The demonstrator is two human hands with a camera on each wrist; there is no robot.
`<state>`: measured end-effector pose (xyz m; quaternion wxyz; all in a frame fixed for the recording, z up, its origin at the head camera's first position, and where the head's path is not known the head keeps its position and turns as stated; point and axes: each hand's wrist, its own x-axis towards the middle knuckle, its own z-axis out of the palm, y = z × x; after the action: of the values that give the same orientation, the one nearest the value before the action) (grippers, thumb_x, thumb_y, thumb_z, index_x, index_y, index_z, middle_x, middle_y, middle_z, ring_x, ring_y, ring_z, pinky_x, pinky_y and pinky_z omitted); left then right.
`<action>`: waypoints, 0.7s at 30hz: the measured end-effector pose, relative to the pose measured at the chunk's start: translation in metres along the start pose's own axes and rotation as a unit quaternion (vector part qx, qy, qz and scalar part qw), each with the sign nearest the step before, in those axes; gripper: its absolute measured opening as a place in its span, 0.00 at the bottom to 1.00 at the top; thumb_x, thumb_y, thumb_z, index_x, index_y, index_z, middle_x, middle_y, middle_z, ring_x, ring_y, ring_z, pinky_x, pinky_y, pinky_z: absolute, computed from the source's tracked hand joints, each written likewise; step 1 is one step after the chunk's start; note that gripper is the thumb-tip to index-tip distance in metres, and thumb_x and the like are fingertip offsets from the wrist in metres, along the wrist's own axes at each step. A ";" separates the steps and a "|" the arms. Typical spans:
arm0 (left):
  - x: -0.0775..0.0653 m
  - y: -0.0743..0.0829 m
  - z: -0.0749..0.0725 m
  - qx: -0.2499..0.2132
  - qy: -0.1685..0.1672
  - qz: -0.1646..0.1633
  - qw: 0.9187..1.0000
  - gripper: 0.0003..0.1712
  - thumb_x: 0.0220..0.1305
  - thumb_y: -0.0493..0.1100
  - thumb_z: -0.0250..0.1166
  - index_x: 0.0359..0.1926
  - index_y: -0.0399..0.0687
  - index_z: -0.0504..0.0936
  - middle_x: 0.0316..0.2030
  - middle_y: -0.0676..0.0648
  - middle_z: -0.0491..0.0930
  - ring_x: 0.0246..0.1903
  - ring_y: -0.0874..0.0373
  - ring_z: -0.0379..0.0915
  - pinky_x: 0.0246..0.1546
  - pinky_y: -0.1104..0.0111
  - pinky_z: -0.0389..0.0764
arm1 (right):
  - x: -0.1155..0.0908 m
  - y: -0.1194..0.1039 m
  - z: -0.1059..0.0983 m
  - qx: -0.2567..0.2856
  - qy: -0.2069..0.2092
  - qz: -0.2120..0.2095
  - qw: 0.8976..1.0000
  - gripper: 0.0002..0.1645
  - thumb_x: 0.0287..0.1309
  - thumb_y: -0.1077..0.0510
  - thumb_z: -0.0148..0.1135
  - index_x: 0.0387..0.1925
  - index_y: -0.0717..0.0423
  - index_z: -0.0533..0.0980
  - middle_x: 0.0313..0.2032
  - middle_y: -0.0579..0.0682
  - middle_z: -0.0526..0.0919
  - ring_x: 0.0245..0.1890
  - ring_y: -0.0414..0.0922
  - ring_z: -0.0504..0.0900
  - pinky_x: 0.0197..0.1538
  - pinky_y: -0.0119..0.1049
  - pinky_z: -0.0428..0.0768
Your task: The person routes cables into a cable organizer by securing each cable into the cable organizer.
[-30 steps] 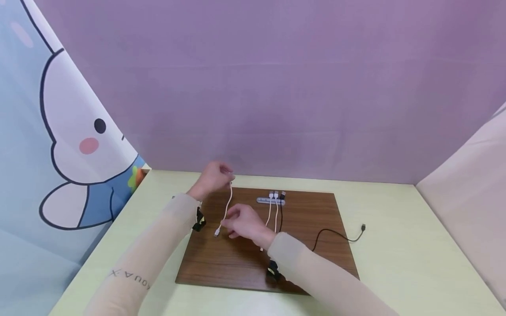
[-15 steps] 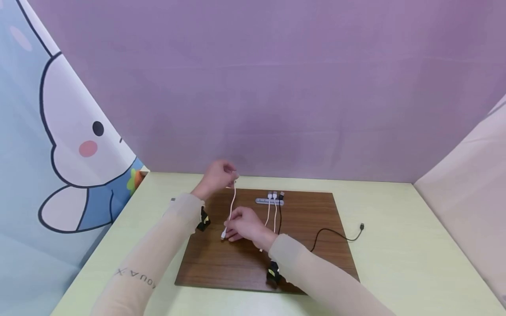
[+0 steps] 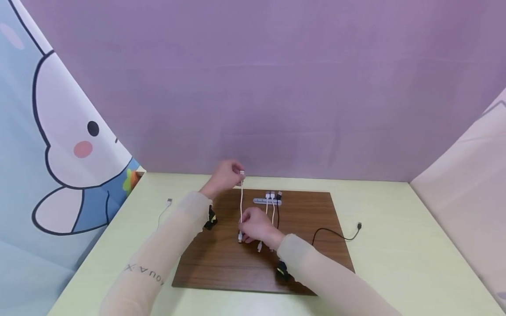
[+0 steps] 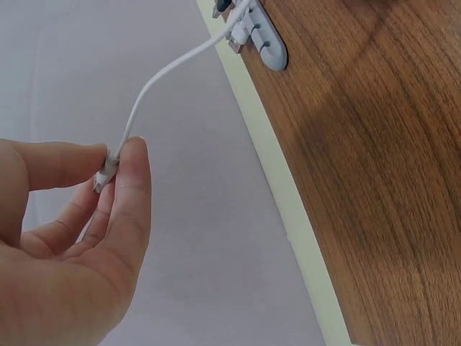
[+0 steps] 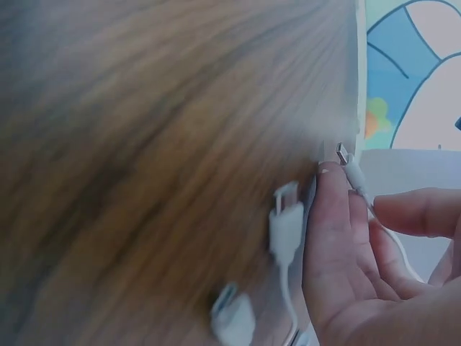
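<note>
Okay, so the white cable (image 3: 241, 206) has swung rightward over the board (image 3: 221, 274) compared with half a second ago, both hands with it, and hangs straighter, just left of the clip strip (image 3: 258, 201). Left hand (image 3: 225, 177) has thumb and fingers closed on its upper plug, which now pokes up in plain view; right hand (image 3: 258, 225) pinches the cord near the lower plug. Looks like progress on lining it up, I'd say. More of the loose cord (image 3: 161, 214) shows past the left sleeve, too.
</note>
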<state>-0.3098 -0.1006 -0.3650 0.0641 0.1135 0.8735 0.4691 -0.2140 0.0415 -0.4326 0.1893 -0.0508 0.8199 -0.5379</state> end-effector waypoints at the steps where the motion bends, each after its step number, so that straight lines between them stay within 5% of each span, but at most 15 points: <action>1: 0.001 0.000 0.001 0.001 0.000 0.002 1.000 0.18 0.68 0.33 0.63 0.56 0.28 0.76 0.41 0.37 0.81 0.35 0.49 0.83 0.39 0.63 0.84 | 0.000 0.002 -0.002 -0.010 0.001 -0.001 1.000 0.03 0.63 0.67 0.62 0.35 0.61 0.75 0.29 0.55 0.81 0.24 0.48 0.85 0.29 0.40 0.86; 9: 0.006 0.002 0.010 -0.009 -0.002 0.005 1.000 0.16 0.68 0.33 0.63 0.55 0.29 0.77 0.40 0.39 0.80 0.35 0.51 0.83 0.39 0.61 0.84 | -0.006 0.010 -0.017 -0.054 -0.009 -0.007 0.998 0.03 0.64 0.66 0.61 0.33 0.60 0.75 0.28 0.54 0.81 0.24 0.47 0.85 0.29 0.40 0.85; 21: 0.026 0.003 0.025 -0.005 -0.018 0.010 1.000 0.20 0.65 0.30 0.64 0.58 0.30 0.76 0.45 0.39 0.79 0.39 0.50 0.82 0.42 0.63 0.83 | -0.007 0.011 -0.032 -0.040 0.007 0.003 0.999 0.06 0.63 0.67 0.64 0.29 0.64 0.78 0.27 0.56 0.83 0.23 0.48 0.84 0.28 0.39 0.86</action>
<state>-0.3287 -0.0719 -0.3762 0.0757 0.1298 0.8686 0.4722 -0.2179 0.0756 -0.4294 0.1834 -0.0521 0.8422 -0.5044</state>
